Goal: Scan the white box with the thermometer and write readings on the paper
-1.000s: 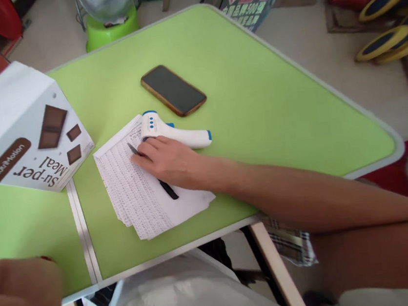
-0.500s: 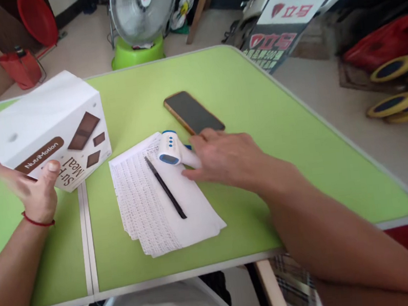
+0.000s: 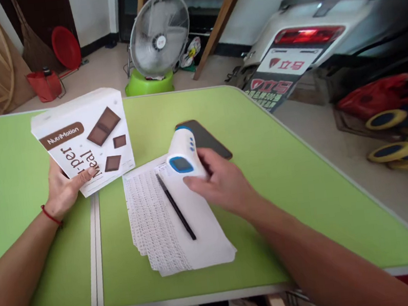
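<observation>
My left hand [image 3: 64, 186] grips a white NutriMotion box [image 3: 105, 162] from its lower left, thumb on the printed front, the box tilted with its front toward me. In my right hand [image 3: 222, 180] is a white and blue infrared thermometer [image 3: 183, 150], its small screen facing me, raised over the papers. Beneath it lie handwritten sheets of paper [image 3: 153, 227] with a black pen [image 3: 176, 206] across them. A dark smartphone [image 3: 212, 140] lies flat behind the thermometer, partly covered by it and by my fingers.
The green folding table [image 3: 307, 220] has a seam left of the papers. Beyond it a fan [image 3: 159, 35] stands on a green stool [image 3: 148, 84]. A scooter [image 3: 284, 50] is parked behind the right edge, and a red bucket [image 3: 44, 86] sits on the floor at left.
My right hand has closed around the thermometer and lifted it off the papers. My left hand has turned the box more toward me, its thumb now on the front. The camera view has tilted up.
</observation>
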Tool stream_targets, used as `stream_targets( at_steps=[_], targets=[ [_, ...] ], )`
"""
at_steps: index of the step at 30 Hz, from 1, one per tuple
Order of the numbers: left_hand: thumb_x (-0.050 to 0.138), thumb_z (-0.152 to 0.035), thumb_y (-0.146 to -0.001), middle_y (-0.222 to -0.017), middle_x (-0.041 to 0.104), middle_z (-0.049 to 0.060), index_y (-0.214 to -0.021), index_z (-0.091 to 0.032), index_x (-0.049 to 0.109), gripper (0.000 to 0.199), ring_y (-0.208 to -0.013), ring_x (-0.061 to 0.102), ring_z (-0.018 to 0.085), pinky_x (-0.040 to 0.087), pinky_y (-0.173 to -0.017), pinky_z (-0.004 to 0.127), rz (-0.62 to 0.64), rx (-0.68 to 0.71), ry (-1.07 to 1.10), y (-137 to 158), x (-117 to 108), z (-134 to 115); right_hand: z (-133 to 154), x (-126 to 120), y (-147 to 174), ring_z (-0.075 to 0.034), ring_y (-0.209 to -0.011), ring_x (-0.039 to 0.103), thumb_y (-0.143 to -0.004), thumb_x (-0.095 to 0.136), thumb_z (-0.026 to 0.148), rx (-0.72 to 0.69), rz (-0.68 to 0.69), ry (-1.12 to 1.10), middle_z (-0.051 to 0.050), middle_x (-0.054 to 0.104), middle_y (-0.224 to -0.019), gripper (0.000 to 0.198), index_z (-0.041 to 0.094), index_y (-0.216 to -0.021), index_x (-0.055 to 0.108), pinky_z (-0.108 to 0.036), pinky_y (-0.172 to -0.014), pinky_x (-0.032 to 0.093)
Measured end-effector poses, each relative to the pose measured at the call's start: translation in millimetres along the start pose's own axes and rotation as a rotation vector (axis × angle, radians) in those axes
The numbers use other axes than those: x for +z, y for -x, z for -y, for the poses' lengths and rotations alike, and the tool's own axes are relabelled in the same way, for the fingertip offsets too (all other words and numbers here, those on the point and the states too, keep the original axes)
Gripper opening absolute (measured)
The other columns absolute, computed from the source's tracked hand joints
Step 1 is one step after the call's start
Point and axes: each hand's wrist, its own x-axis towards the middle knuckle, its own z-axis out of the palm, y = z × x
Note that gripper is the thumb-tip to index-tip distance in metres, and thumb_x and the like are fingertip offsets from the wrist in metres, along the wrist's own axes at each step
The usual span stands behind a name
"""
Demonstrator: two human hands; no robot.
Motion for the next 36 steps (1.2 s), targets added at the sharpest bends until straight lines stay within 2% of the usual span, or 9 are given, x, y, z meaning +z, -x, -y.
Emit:
stream_targets(
  at_steps=[3, 6, 8, 11, 15, 19, 23, 29, 36],
  targets=[
    [0.086, -0.037, -0.066, -0.117, 0.067, 0.01, -0.116, -0.017, 0.055, 0.063, -0.105, 0.065, 0.031, 0.057, -0.087, 0.044, -0.008, -0.015, 0.062, 9, 12, -1, 14, 21, 29, -0.016, -0.063, 0.054, -0.08, 0.056, 0.031, -0.104, 0.198, -0.548, -0.002, 0.059, -0.073, 0.014, 0.021, -0.089, 0.054, -0.032, -0.058, 0.048],
    [0.085, -0.038, -0.068, -0.118, 0.067, 0.011, -0.117, -0.019, 0.054, 0.062, -0.104, 0.066, 0.032, 0.058, -0.083, 0.043, 0.037, -0.089, 0.139, 18, 24, -3, 22, 39, 51, -0.015, -0.063, 0.051, -0.079, 0.06, 0.031, -0.216, 0.277, -0.794, 0.0, 0.053, -0.071, 0.014, 0.023, -0.086, 0.051, -0.031, -0.057, 0.046],
    [0.085, -0.038, -0.068, -0.116, 0.067, 0.01, -0.116, -0.019, 0.055, 0.06, -0.101, 0.067, 0.031, 0.058, -0.082, 0.042, 0.065, -0.118, 0.143, 22, 28, -3, 22, 47, 57, -0.015, -0.064, 0.05, -0.078, 0.063, 0.03, -0.201, 0.391, -0.828, 0.0, 0.053, -0.073, 0.017, 0.023, -0.087, 0.051, -0.03, -0.058, 0.046],
    [0.085, -0.039, -0.068, -0.115, 0.067, 0.01, -0.115, -0.019, 0.055, 0.059, -0.1, 0.067, 0.03, 0.057, -0.08, 0.041, 0.083, -0.132, 0.13, 25, 30, -1, 22, 53, 54, -0.014, -0.063, 0.049, -0.08, 0.061, 0.032, -0.117, 0.472, -0.807, 0.0, 0.053, -0.073, 0.015, 0.022, -0.087, 0.052, -0.03, -0.06, 0.045],
    [0.085, -0.04, -0.067, -0.118, 0.066, 0.012, -0.117, -0.018, 0.052, 0.063, -0.103, 0.065, 0.032, 0.057, -0.08, 0.043, 0.128, -0.166, 0.108, 24, 29, -1, 24, 55, 44, -0.014, -0.064, 0.049, -0.079, 0.06, 0.036, -0.036, 0.459, -0.804, 0.001, 0.052, -0.074, 0.018, 0.021, -0.085, 0.052, -0.031, -0.063, 0.044],
    [0.085, -0.04, -0.066, -0.121, 0.064, 0.013, -0.119, -0.018, 0.05, 0.068, -0.106, 0.064, 0.034, 0.057, -0.081, 0.045, 0.15, -0.192, 0.095, 23, 30, -6, 26, 55, 43, -0.014, -0.064, 0.049, -0.078, 0.061, 0.036, -0.045, 0.468, -0.799, 0.001, 0.053, -0.073, 0.017, 0.021, -0.081, 0.054, -0.03, -0.062, 0.043],
    [0.09, -0.032, -0.057, -0.12, 0.063, 0.014, -0.117, -0.017, 0.049, 0.074, -0.108, 0.063, 0.035, 0.057, -0.082, 0.044, 0.221, -0.19, 0.07, 22, 30, -11, 25, 57, 46, -0.013, -0.064, 0.049, -0.076, 0.063, 0.036, -0.018, 0.455, -0.795, 0.001, 0.054, -0.073, 0.019, 0.021, -0.084, 0.054, -0.03, -0.063, 0.044],
    [0.088, -0.034, -0.059, -0.11, 0.066, 0.012, -0.111, -0.016, 0.051, 0.066, -0.111, 0.06, 0.034, 0.054, -0.088, 0.047, 0.168, -0.128, 0.044, 24, 31, -8, 23, 60, 45, -0.014, -0.063, 0.051, -0.074, 0.065, 0.038, 0.063, 0.466, -0.789, 0.002, 0.057, -0.073, 0.022, 0.021, -0.084, 0.054, -0.031, -0.063, 0.046],
    [0.087, -0.037, -0.061, -0.108, 0.065, 0.013, -0.11, -0.015, 0.051, 0.064, -0.111, 0.059, 0.035, 0.051, -0.09, 0.05, 0.212, -0.134, 0.021, 23, 30, -8, 23, 59, 46, -0.014, -0.063, 0.052, -0.074, 0.064, 0.037, 0.021, 0.423, -0.755, 0.001, 0.059, -0.069, 0.019, 0.02, -0.079, 0.056, -0.032, -0.064, 0.045]
  ],
)
